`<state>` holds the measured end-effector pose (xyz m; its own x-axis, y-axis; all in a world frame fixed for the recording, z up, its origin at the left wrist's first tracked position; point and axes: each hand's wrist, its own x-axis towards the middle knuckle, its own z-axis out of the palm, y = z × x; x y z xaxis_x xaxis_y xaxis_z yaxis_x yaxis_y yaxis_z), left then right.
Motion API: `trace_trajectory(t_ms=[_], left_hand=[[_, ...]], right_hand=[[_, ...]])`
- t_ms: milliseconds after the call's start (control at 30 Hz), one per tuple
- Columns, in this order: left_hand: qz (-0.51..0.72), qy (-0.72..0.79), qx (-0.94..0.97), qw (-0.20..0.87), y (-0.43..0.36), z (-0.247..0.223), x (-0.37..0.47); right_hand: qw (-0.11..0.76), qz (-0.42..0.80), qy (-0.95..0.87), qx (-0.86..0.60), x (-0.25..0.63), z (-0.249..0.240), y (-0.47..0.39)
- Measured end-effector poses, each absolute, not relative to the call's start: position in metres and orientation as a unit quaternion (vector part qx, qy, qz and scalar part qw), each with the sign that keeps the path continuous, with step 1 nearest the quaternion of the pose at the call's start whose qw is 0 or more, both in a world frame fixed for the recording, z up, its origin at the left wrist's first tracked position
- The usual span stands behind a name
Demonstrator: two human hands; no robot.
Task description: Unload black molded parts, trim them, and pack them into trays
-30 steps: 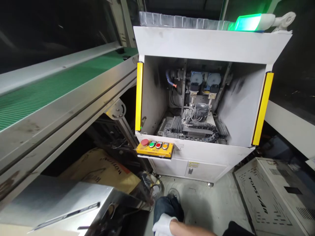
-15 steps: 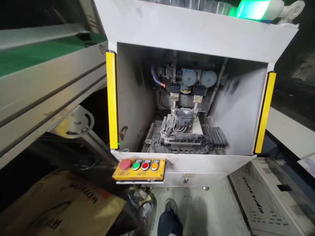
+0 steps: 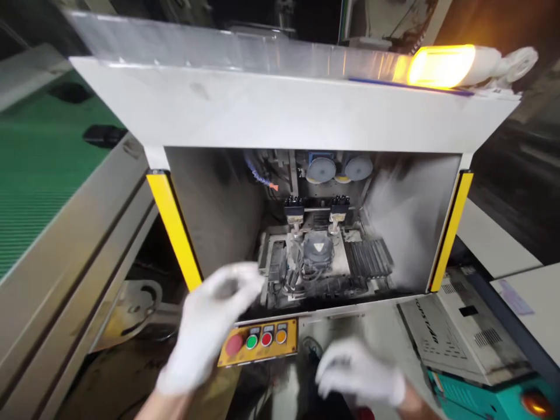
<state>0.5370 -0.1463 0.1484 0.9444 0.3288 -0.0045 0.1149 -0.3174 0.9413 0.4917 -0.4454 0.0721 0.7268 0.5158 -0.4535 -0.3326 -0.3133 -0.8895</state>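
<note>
My left hand (image 3: 214, 312), in a white glove, is raised in front of the machine's opening, just left of the yellow button panel (image 3: 228, 353). Its thumb and fingers bend toward each other with a gap between them, and nothing shows in it. To the lower right, my right hand (image 3: 352, 370), also white-gloved, hovers below the machine's front edge. It is smeared by motion, its fingers loosely bent and apart, with no object visible. Inside the cabinet, two black-topped clamps (image 3: 294, 209) stand on a dusty carriage (image 3: 318, 251) before two grey-blue discs (image 3: 321, 170).
Yellow bars (image 3: 175, 230) flank the opening. A signal lamp (image 3: 444, 66) glows amber on top. The green conveyor (image 3: 39, 175) runs along the left, and a grey vented unit (image 3: 464, 332) stands at right above a teal machine (image 3: 485, 396).
Both gloved hands have come into view. The lamp has turned from green to amber. The clamps and carriage sit lower relative to the discs, and the view has shifted.
</note>
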Motion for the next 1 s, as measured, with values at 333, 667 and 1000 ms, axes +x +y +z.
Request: trace_trajectory(t_ms=[333, 667, 1000], left_hand=[[-0.150, -0.070, 0.704, 0.690, -0.183, 0.146, 0.765], [-0.132, -0.021, 0.633, 0.763, -0.190, 0.131, 0.754], [-0.116, -0.007, 0.641, 0.759, -0.192, 0.134, 0.754]], right_hand=[[0.635, 0.092, -0.188, -0.744, 0.789, 0.133, -0.450], [0.686, 0.112, -0.138, -0.706, 0.780, 0.129, -0.430], [0.702, 0.102, -0.075, -0.701, 0.776, 0.130, -0.420]])
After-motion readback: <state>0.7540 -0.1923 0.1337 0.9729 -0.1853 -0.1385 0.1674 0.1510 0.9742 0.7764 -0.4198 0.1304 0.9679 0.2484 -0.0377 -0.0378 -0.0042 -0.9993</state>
